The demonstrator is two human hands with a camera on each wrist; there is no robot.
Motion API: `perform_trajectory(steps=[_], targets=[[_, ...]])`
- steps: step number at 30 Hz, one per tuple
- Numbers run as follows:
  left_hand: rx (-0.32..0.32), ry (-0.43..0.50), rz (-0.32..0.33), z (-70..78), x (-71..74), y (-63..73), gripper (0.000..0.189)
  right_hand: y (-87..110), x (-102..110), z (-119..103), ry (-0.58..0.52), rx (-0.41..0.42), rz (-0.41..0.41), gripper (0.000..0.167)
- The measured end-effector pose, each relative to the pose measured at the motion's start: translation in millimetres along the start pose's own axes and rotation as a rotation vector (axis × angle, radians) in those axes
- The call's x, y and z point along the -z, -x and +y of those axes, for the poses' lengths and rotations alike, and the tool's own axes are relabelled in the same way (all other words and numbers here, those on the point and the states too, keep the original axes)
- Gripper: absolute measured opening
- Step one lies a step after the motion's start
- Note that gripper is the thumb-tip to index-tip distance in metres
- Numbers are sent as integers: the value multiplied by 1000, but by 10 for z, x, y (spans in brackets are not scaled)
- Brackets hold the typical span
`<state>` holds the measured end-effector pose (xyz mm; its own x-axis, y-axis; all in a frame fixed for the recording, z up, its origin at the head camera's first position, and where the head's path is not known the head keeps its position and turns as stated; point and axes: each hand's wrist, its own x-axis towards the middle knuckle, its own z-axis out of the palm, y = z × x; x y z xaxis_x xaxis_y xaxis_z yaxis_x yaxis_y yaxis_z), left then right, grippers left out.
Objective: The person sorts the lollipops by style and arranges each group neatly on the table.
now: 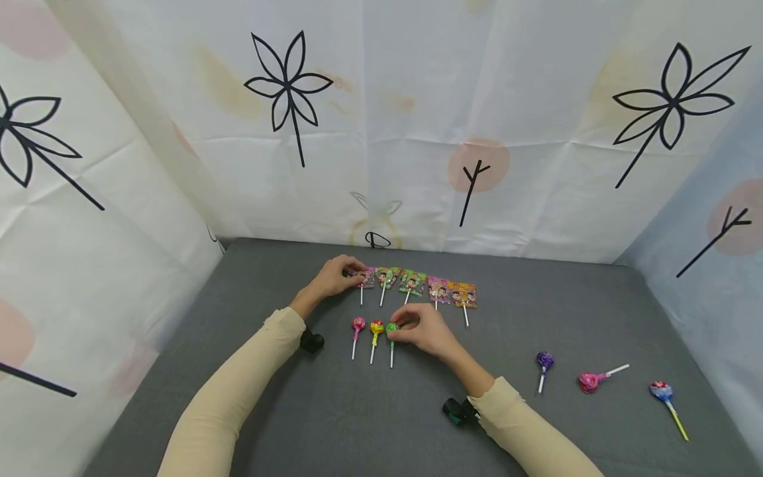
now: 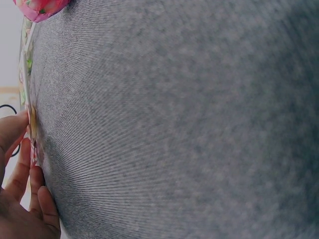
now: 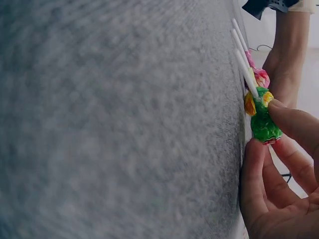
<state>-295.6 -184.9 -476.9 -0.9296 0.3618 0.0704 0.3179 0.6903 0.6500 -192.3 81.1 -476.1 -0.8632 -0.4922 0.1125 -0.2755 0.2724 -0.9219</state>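
Observation:
My left hand (image 1: pixel 335 276) is at the left end of a back row of flat-wrapped lollipops. Its thumb and fingers pinch the leftmost one, a pink flat-wrapped lollipop (image 1: pixel 368 278), whose wrapper they partly hide. In front, my right hand (image 1: pixel 426 328) pinches the head of a green round lollipop (image 3: pixel 265 125) between thumb and fingers, its stick toward me. Left of that lie a yellow lollipop (image 1: pixel 376 328) and a pink round lollipop (image 1: pixel 358 324), sticks also toward me. Other flat lollipops (image 1: pixel 412 283) continue the back row rightward, the orange one (image 1: pixel 463 295) at its end.
On the right side of the grey table (image 1: pixel 357 424) lie a purple lollipop (image 1: pixel 545 361), a dark pink lollipop (image 1: pixel 590 382) with its stick pointing right, and a blue-and-red lollipop (image 1: pixel 661 390). A patterned white curtain (image 1: pixel 405 86) stands behind the table and along both sides.

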Motion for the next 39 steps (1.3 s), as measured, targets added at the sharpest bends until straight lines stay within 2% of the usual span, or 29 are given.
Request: perform_trajectory(steps=[8,14,18,23,30,39], targets=[[12,-2,-4,-6,3,-10,25,3,-16,-26,16,-2,2,22],[-2,-3,-6,5,-4,0,25,89,102,-34,4,-45,-23,28],[-20,2,5,22,4,19,24,204,263,-70,14,-66,-40,33],[-20,1,7,34,9,18,23,409,528,-100,21,-93,-22,35],[0,-13,-4,6,-2,-3,24,771,941,-62,36,-139,59,35],[-53,0,16,-7,-11,6,24,1144,1353,-17,107,-193,175,37]])
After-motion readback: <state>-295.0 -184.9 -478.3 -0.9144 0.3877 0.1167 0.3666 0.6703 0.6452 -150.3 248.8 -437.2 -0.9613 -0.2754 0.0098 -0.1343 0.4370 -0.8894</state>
